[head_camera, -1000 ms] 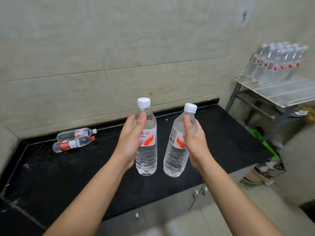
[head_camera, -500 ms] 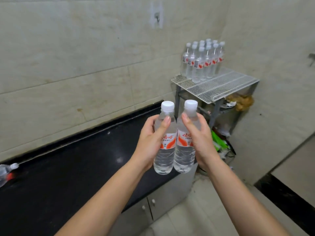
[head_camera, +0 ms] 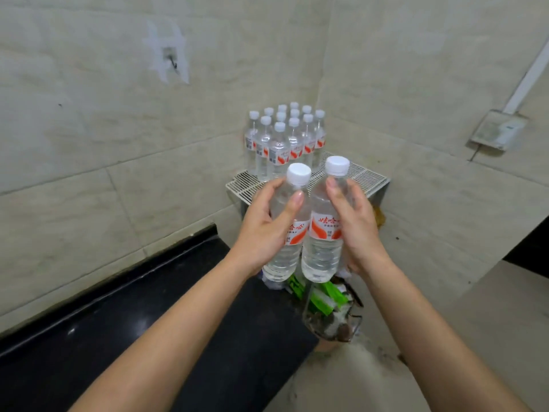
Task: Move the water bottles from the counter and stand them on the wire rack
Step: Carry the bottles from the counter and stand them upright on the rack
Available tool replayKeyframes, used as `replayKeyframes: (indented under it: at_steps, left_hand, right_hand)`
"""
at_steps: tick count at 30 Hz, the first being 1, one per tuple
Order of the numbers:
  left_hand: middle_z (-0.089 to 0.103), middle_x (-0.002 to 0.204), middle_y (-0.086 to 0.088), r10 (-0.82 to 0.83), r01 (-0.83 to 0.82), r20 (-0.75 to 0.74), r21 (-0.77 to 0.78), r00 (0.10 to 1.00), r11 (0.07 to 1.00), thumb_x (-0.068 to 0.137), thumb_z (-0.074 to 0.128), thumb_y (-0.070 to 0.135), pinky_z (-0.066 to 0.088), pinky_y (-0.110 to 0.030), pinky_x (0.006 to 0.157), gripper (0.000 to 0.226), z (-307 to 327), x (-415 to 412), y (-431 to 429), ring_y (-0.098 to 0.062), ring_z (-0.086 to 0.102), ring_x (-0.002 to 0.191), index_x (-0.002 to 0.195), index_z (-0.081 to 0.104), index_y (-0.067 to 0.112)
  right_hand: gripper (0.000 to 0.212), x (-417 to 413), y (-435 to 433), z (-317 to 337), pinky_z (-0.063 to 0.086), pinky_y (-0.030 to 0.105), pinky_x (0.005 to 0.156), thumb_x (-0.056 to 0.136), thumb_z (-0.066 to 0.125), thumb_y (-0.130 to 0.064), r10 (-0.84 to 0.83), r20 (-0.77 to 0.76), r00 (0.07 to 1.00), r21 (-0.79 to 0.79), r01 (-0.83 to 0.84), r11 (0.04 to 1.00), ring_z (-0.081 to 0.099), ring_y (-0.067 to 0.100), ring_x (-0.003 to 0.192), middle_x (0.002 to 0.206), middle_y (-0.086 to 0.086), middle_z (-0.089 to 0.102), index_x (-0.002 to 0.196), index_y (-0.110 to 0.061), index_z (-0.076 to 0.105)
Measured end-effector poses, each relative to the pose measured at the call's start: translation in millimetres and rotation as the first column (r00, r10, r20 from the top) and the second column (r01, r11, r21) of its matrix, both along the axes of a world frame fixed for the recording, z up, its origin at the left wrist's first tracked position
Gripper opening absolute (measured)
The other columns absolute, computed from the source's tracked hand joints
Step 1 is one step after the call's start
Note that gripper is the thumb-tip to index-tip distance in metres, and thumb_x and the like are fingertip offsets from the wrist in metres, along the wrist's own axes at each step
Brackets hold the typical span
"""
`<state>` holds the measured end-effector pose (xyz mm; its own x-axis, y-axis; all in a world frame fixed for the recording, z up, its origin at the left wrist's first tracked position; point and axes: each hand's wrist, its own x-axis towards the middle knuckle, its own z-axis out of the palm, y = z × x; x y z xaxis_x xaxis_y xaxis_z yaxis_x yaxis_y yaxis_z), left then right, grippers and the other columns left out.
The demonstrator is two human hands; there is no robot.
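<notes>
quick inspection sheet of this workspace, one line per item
surface: black stone counter, bare where it shows.
job's things: two clear plastic water bottles with white caps, one in the left hand, one in the right hand, both upright, side by side, held in front of the white wire rack; a cluster of matching bottles stands at the rack's back corner.
clutter: green packets and litter on the floor under the rack.
grippers: left hand and right hand each have fingers wrapped round a bottle.
cables: white conduit running to a wall box.
surroundings: beige tiled walls, patched hook on the wall.
</notes>
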<state>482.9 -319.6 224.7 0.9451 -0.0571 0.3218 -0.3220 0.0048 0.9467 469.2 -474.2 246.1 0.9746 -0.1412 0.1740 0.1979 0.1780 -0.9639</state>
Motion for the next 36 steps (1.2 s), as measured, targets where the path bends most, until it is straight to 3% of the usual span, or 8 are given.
replayKeyframes:
  at_steps: [3,10,13,18,24,30,33,36]
  left_hand:
    - [0.068,0.129,-0.001,0.012,-0.012,0.052,0.009,0.999,1.0,0.085,0.067,0.065,0.048,-0.056,0.105,0.055,1.3,45.0,-21.3,-0.025,0.063,0.123,0.127,0.063,0.03]
    - [0.069,0.127,-0.001,0.252,-0.252,-0.007,0.006,0.968,0.968,0.079,0.067,0.073,0.05,-0.055,0.104,0.074,-28.9,148.1,-68.6,-0.023,0.063,0.122,0.128,0.062,0.019]
    - [0.07,0.125,-0.001,0.334,-0.334,-0.025,0.032,0.942,0.942,0.079,0.068,0.069,0.051,-0.053,0.103,0.07,-37.3,186.3,-86.3,-0.021,0.066,0.119,0.129,0.063,0.02]
    - [0.071,0.121,0.001,0.426,-0.423,-0.054,0.054,0.903,0.904,0.088,0.069,0.049,0.059,-0.038,0.091,0.038,-38.8,233.3,-114.2,-0.016,0.069,0.111,0.121,0.062,0.032]
    - [0.068,0.126,0.003,0.543,-0.532,-0.081,0.123,0.836,0.838,0.093,0.067,0.038,0.055,-0.043,0.099,0.042,-48.4,264.8,-127.0,-0.017,0.066,0.118,0.131,0.059,0.022]
    - [0.067,0.127,0.009,0.562,-0.527,-0.106,0.24,0.82,0.815,0.088,0.07,0.047,0.055,-0.044,0.101,0.041,-39.9,271.7,-119.1,-0.01,0.063,0.12,0.125,0.063,0.034]
    - [0.063,0.133,0.006,0.591,-0.546,0.0,0.387,0.806,0.744,0.084,0.077,0.037,0.056,-0.034,0.094,0.057,-26.8,274.4,-109.9,-0.009,0.061,0.118,0.137,0.057,0.032]
    - [0.066,0.128,0.006,0.588,-0.575,0.164,0.525,0.792,0.628,0.084,0.079,0.023,0.054,-0.022,0.085,0.06,-15.9,275.9,-109.0,-0.009,0.064,0.108,0.139,0.056,0.031]
  right_hand:
    - [0.04,37.5,-23.4,2.6,0.058,0.032,0.082,0.088,0.069,-0.038,-0.012,0.033,0.999,-0.02,0.013,1.0,0.074,0.018,0.103,0.111,-0.002,0.077,0.121,-0.017,0.064]
    - [0.056,157.4,-89.7,-23.6,0.056,0.044,0.098,0.085,0.067,-0.053,-0.003,0.05,0.999,-0.058,0.006,0.998,0.071,0.017,0.11,0.121,0.0,0.073,0.129,-0.018,0.06]
    - [0.055,213.9,-117.0,-37.2,0.054,0.048,0.102,0.083,0.066,-0.064,0.084,0.038,0.996,-0.135,-0.078,0.988,0.066,0.015,0.118,0.129,-0.007,0.067,0.13,-0.036,0.057]
    - [0.025,300.3,-144.8,-45.5,0.048,0.05,0.108,0.089,0.062,-0.063,0.313,0.024,0.949,-0.289,-0.293,0.911,0.06,0.009,0.123,0.13,-0.019,0.062,0.111,-0.07,0.052]
    - [0.057,368.2,-149.3,-51.0,0.045,0.052,0.11,0.086,0.06,-0.071,0.501,-0.007,0.865,-0.359,-0.47,0.806,0.057,0.011,0.128,0.136,-0.014,0.061,0.133,-0.04,0.053]
    - [0.074,401.3,-167.3,-52.7,0.046,0.052,0.109,0.077,0.062,-0.08,0.61,-0.099,0.786,-0.537,-0.559,0.632,0.055,0.013,0.131,0.142,-0.012,0.056,0.139,-0.041,0.051]
    - [0.05,413.4,-176.6,-38.0,0.05,0.039,0.103,0.083,0.074,-0.056,0.597,-0.029,0.802,-0.645,-0.471,0.602,0.057,0.005,0.116,0.125,-0.017,0.056,0.126,-0.04,0.054]
    - [0.06,416.3,-179.4,-30.1,0.051,0.026,0.092,0.086,0.076,-0.043,0.617,0.003,0.787,-0.7,-0.439,0.563,0.054,-0.008,0.106,0.113,-0.03,0.052,0.14,-0.041,0.049]
